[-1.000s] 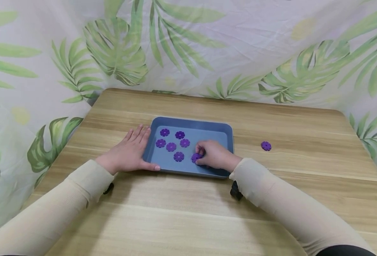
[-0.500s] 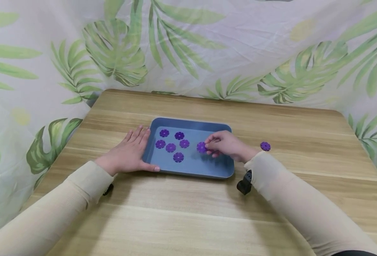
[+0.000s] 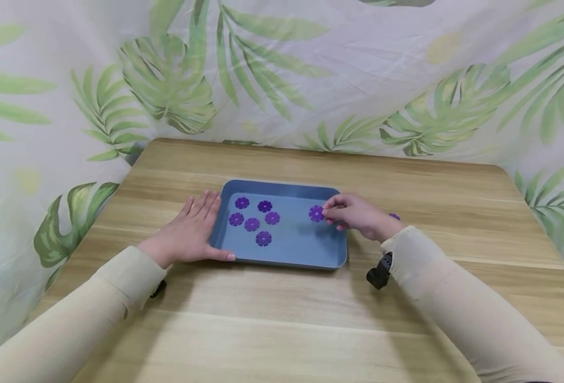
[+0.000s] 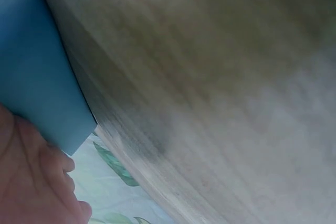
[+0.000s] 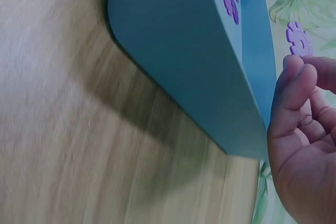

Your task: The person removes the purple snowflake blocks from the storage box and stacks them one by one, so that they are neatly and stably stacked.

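A purple snowflake-shaped plastic disc [image 3: 316, 214] is pinched between the thumb and fingertips of my right hand [image 3: 358, 215], raised over the right part of the blue tray [image 3: 305, 252]. The right wrist view shows the same notched disc [image 5: 298, 39] standing out from the fingertips above the tray's rim. My left hand [image 3: 191, 226] lies with its fingers straight along the tray's left side, thumb at the near left corner. Several more purple discs [image 3: 252, 224] lie flat in the left half of the tray.
Another purple disc [image 3: 394, 216] lies on the wooden table [image 3: 272, 330] right of the tray, mostly hidden by my right wrist. A leaf-patterned cloth [image 3: 282, 69] hangs behind the table's far edge. A black wrist camera [image 3: 379, 272] hangs below my right sleeve.
My right hand has lifted the disc from the tray floor and carried it right and away from me, toward the tray's right side. My left hand stays at the tray.
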